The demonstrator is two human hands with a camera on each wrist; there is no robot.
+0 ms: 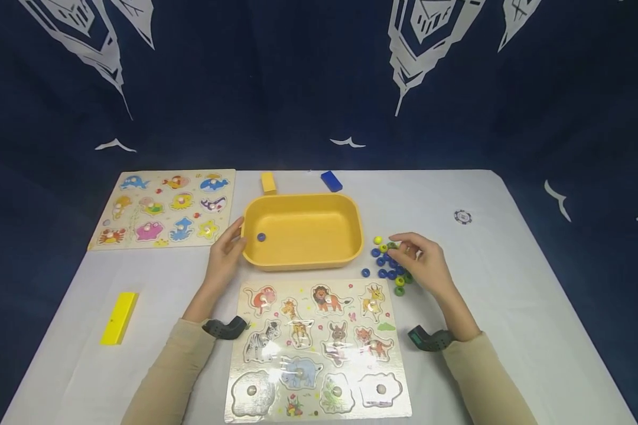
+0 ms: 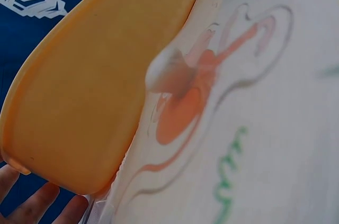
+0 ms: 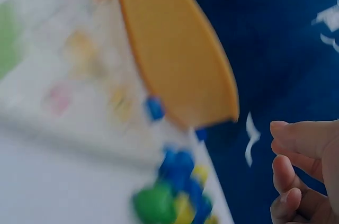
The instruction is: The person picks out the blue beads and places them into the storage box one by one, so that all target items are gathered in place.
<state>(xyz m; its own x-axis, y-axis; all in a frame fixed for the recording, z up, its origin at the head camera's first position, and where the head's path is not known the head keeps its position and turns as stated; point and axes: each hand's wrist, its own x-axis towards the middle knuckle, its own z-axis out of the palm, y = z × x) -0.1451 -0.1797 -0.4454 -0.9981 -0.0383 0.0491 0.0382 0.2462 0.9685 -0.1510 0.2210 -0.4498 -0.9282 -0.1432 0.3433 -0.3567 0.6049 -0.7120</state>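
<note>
A yellow tray (image 1: 303, 260) stands mid-table with one blue bead (image 1: 261, 237) inside near its left end. My left hand (image 1: 225, 255) touches the tray's left side, its fingers lying along the outer wall; in the left wrist view, several fingertips (image 2: 39, 200) show beside the tray's end. Right of the tray lies a loose pile of blue, green and yellow beads (image 1: 392, 274). Over the pile's upper right side hovers my right hand (image 1: 424, 262), thumb and index finger apart near a green bead (image 1: 391, 245). No bead shows between its fingers in the right wrist view.
An animal puzzle board (image 1: 311, 330) lies in front of the tray, a sea-creature puzzle board (image 1: 162, 211) at the back left. Around them are a yellow block (image 1: 119, 319), a smaller yellow block (image 1: 268, 183), a blue block (image 1: 331, 181) and a round chip-like marker (image 1: 463, 217).
</note>
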